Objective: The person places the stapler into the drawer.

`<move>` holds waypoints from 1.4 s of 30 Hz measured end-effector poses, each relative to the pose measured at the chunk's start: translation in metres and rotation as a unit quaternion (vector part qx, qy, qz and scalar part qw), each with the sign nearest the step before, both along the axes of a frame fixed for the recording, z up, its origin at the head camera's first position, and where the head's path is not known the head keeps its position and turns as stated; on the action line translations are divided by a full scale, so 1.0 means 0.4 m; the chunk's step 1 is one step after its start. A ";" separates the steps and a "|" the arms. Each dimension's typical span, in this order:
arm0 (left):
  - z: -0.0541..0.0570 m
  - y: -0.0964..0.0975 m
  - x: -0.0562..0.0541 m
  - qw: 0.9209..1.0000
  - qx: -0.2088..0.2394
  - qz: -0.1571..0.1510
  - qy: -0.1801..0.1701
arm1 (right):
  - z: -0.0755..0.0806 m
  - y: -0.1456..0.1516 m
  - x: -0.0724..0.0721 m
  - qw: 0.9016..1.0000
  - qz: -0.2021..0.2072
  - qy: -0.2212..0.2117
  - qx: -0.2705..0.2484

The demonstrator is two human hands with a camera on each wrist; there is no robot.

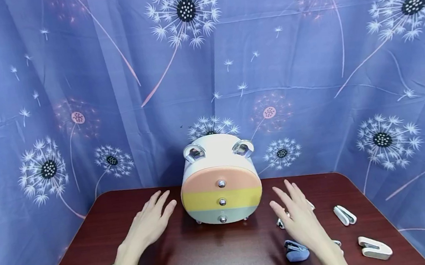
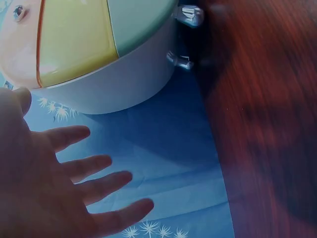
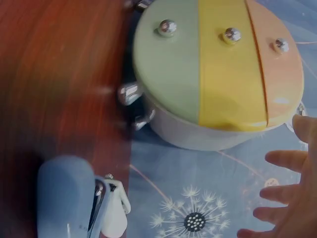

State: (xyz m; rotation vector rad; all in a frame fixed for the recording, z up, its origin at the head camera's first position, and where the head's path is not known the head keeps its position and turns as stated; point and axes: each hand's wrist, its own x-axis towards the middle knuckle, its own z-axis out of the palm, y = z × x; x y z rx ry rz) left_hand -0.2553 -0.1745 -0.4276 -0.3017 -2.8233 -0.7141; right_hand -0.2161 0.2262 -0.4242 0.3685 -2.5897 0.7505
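A rounded white drawer box [image 1: 222, 195] stands at the back of the table, with orange, yellow and green drawer fronts, each with a round silver knob. Two shiny ear shapes top it. Left of the box, my left hand [image 1: 148, 224] hovers with fingers spread, touching nothing. On the other side my right hand [image 1: 300, 216] is held up likewise, apart from the box. Beneath and beside the right hand lie a blue stapler [image 1: 296, 250] and small white items it partly hides. In the right wrist view, a white stapler [image 3: 115, 210] lies beyond the blue one.
Farther right on the dark red-brown table [image 1: 212, 256] lie a white stapler [image 1: 344, 215] and a cream stapler [image 1: 375, 248]. A blue curtain [image 1: 288, 65] with dandelion prints hangs behind the table and along its sides.
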 end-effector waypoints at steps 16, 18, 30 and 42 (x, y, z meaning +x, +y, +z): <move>0.010 0.028 -0.034 0.998 0.047 0.001 0.031 | 0.027 -0.064 0.000 0.983 0.057 0.170 -0.040; 0.016 0.034 -0.041 0.998 0.058 0.002 0.037 | 0.030 -0.077 -0.004 0.979 0.064 0.188 -0.043; 0.051 0.081 -0.083 0.985 0.156 0.025 0.063 | 0.053 -0.153 -0.026 0.971 0.113 0.205 -0.056; 0.081 0.114 -0.122 0.976 0.190 0.051 0.088 | 0.068 -0.242 -0.049 0.966 0.123 0.218 -0.063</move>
